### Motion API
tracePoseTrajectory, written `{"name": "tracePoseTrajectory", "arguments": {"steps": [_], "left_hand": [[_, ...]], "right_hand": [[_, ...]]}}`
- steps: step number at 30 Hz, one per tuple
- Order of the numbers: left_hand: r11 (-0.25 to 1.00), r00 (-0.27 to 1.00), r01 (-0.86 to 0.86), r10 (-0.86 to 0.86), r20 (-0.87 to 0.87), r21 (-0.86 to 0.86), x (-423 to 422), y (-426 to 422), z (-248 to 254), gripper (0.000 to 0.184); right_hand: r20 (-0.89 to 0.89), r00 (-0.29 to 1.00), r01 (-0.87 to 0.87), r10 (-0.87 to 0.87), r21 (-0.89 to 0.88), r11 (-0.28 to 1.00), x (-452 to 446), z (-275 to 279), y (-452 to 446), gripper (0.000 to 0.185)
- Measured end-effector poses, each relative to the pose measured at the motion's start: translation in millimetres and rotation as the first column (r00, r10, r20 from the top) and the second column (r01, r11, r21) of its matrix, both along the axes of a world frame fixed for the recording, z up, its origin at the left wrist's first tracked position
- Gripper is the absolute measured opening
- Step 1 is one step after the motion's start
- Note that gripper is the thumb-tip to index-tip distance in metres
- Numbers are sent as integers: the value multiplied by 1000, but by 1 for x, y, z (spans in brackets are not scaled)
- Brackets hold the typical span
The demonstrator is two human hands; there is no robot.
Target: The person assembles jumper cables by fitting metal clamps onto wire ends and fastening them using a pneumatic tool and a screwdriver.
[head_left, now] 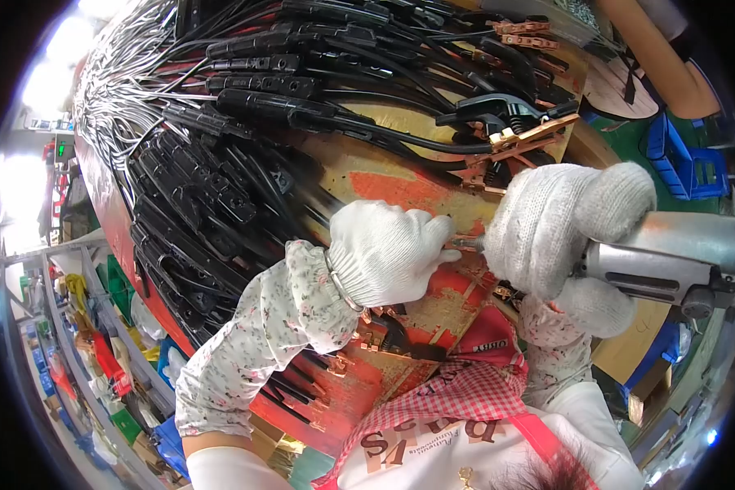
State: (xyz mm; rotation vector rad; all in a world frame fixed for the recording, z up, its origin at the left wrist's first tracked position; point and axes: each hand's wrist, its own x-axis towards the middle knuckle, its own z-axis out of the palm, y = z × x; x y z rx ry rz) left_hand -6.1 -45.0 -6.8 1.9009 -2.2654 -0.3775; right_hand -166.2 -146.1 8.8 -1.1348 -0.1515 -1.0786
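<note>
My right hand (547,237), in a thick white knit glove, is wrapped round a silver power screwdriver (670,253) lying level with its bit (468,243) pointing left. Just left of the bit is my left hand (388,253), also white-gloved, its fingers closed and pinched by the bit's tip. What those fingers hold is hidden. Beyond my hands lie clamps with copper jaws and black handles (498,114). Below my left hand rests another black clamp part (396,335) with copper pieces. A blurred black cable stretches behind my left wrist.
Black plastic holders on cables (188,196) are heaped on the left of the worn red and yellow table (400,188). Silver cable ends (114,98) fan out behind. Another person's arm (661,57) is at upper right, near a blue bin (686,163). Shelves (82,343) stand left.
</note>
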Motion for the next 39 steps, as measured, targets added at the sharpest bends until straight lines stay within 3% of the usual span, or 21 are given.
{"name": "tracePoseTrajectory", "arguments": {"steps": [7,9,15,18,22,24,28,33,34,35,37,39], "left_hand": [[998,998,-49,50,-27,30,-1,1,0,32],[999,999,-32,32,4,-29,-1,2,-3,24],[999,999,-35,35,-6,-16,-3,2,-4,24],[999,999,-41,41,-13,-11,-3,2,-4,24],[999,999,-48,48,-17,-20,-3,2,-5,24],[998,998,-53,54,-21,29,-3,1,-5,23],[997,998,-51,50,23,49,-4,0,-3,22],[996,997,-76,76,-2,-37,-5,2,-7,24],[997,998,-63,64,10,-43,-5,2,-8,24],[995,998,-57,56,-15,-88,-3,3,-8,23],[991,999,-19,16,-28,-135,-2,4,-11,22],[979,998,-31,19,-61,-201,-1,3,-13,22]], "right_hand": [[-50,998,-35,28,-128,991,5,3,-7,50],[-67,997,-42,31,-160,986,3,3,-8,50],[-102,995,-38,10,-267,963,-3,9,-10,49],[-144,984,79,-110,-204,976,1,18,5,46],[-132,990,15,-40,-190,982,-2,16,4,45],[-130,990,49,-62,-98,994,-4,15,9,44],[-101,980,142,-171,-243,960,0,11,7,42],[-166,971,168,-172,-38,985,-17,7,20,38],[-213,957,189,-195,-48,981,-19,9,23,37],[-122,989,74,-86,-101,992,-18,-2,9,35],[-189,975,114,-116,-21,993,-22,3,13,36],[-139,990,73,-38,259,963,-29,10,13,39]]}}
